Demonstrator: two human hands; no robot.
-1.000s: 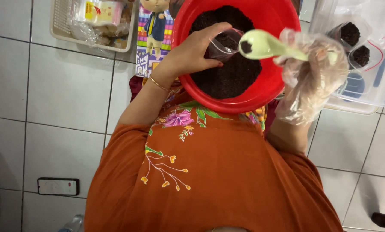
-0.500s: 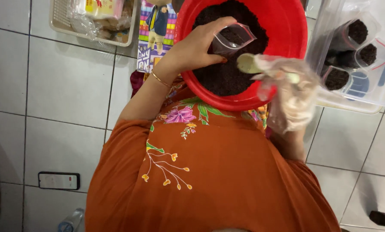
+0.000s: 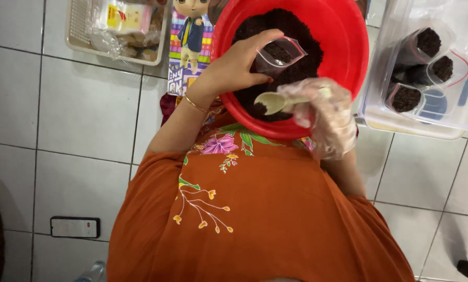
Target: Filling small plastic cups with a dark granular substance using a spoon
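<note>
Two hands work over the red basin [image 3: 349, 47] of dark soil. Left hand [image 3: 234, 68] pinches a small clear bag [image 3: 278, 52], thin and limp, at its rim. Gloved right hand [image 3: 322, 112] grips a pale spoon [image 3: 270, 102].

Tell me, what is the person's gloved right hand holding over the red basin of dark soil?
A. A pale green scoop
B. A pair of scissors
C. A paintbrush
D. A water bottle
A: the right hand, in a clear plastic glove, grips a pale green scoop whose end dips at the soil in the red basin, while the left hand holds a small clear bag open beside it.
</note>
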